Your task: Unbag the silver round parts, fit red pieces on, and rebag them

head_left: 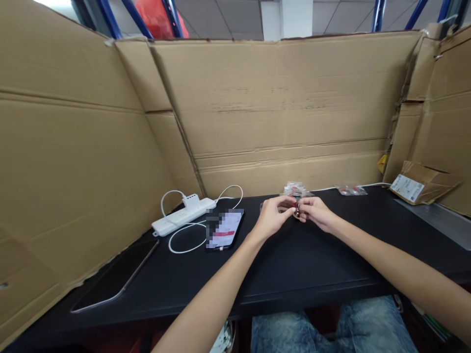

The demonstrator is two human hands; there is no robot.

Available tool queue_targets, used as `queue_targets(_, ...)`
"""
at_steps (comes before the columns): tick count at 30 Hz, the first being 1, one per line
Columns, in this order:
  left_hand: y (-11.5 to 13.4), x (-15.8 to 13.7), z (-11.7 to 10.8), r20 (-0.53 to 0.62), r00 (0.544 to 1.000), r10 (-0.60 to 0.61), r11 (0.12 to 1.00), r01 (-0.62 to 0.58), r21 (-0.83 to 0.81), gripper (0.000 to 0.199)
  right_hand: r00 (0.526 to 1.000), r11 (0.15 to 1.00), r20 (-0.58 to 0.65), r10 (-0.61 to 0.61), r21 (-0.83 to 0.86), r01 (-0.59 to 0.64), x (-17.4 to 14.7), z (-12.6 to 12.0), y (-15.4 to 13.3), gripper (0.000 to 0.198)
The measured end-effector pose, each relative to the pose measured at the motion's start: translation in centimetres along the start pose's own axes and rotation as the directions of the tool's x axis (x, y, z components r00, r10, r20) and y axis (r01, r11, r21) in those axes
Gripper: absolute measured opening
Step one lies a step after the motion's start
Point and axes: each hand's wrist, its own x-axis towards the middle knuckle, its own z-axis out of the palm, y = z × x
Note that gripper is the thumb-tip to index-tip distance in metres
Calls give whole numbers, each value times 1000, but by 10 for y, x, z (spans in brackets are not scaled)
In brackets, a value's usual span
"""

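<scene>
Both hands meet over the black table, pinched around a small shiny metal piece (297, 210) with some red on it; its exact kind is too small to make out. My left hand (274, 213) closes on it from the left with thumb and fingers. From the right, my right hand (315, 212) pinches the same piece. Just behind the fingers lies a pile of small clear plastic bags (294, 188), partly covered by the hands. Farther right, more small clear bags with red bits (352, 190) lie flat.
A white power strip (184, 215) with looping cables and a plugged-in phone (226, 229) lie left of the hands. A dark tablet (117, 274) rests near the left wall. At right stands a small labelled carton (423, 182). Cardboard walls (287, 108) enclose the table (294, 267).
</scene>
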Motion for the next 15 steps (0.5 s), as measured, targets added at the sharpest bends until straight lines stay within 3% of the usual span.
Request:
queue_targets(3, 5, -3, 0, 11, 993, 120, 983, -120, 136, 21, 994, 983, 57, 90, 154, -98, -2, -2, -3, 18)
queue_targets(6, 5, -3, 0, 19, 996, 92, 989, -94, 110, 19, 996, 991, 50, 74, 106, -79, -1, -3, -3, 21)
queue_targets(10, 1, 0, -1, 51, 985, -167, 980, 172, -104, 16, 997, 976, 1, -78, -203, 77, 3, -3, 4, 23)
queue_targets(13, 2, 0, -2, 150, 912, -383, 860, 411, -302, 21, 975, 874, 30, -219, -439, 210, 2, -3, 6, 17)
queue_targets(15, 2, 0, -3, 208, 854, -476, 753, 519, -406, 22, 937, 754, 65, -343, -576, 316, -1, -1, 4, 12)
